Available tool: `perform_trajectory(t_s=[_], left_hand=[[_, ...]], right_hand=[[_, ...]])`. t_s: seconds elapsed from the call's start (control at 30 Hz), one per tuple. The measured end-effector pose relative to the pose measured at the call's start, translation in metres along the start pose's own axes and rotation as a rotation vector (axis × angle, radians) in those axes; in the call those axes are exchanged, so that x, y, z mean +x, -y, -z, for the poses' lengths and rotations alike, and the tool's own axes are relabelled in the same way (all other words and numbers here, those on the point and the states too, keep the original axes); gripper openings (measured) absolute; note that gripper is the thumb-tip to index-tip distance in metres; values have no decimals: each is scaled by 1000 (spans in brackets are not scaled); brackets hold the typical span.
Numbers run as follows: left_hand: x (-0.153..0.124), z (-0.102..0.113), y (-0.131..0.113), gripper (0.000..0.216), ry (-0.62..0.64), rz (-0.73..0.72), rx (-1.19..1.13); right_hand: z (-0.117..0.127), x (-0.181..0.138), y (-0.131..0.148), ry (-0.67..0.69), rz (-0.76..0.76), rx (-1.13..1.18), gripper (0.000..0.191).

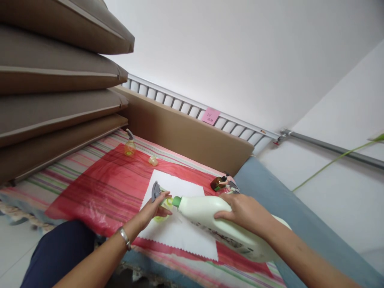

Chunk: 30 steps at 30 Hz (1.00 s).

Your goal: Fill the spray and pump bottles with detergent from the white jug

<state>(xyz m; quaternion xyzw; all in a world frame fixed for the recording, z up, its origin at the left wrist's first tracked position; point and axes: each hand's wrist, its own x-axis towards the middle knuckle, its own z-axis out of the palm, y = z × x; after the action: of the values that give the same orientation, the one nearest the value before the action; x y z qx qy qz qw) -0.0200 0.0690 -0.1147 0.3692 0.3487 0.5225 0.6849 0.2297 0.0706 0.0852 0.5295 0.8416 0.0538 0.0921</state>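
My left hand (156,206) is closed around a small see-through pump bottle (161,219) with yellow-green liquid low in it. A grey pump top (155,191) shows at the far side of these fingers; whether it is fixed to the bottle I cannot tell. My right hand (240,210) grips a large pale green detergent bottle (204,208), tipped nearly flat. Its green spout (177,201) points left and meets or almost meets a yellowish ring by my left fingertips. Beneath both hands lies a white zigzag-edged cloth (186,234).
A second pump bottle (130,148) and a small pale cap-like piece (153,160) stand on the red plastic sheet (99,180). At the back right sit a brown bottle (217,183) and small items. Stacked brown cushions (60,108) rise at left; a brown board (183,136) stands behind.
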Motion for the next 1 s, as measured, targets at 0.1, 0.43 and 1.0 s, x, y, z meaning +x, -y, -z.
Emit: perform_trajectory(t_s=[0.1,0.43,1.0], left_hand=[[-1,-2,-1,53,-2,-6,2],[-1,-7,-5,55,-33,15,20],[0,-8,-5,52,-34,24,58]], right_hand=[[3,2,0,-1,1,20,38],[12,6,3,26,28,-22,35],[21,11,10,22,44,-59,36]])
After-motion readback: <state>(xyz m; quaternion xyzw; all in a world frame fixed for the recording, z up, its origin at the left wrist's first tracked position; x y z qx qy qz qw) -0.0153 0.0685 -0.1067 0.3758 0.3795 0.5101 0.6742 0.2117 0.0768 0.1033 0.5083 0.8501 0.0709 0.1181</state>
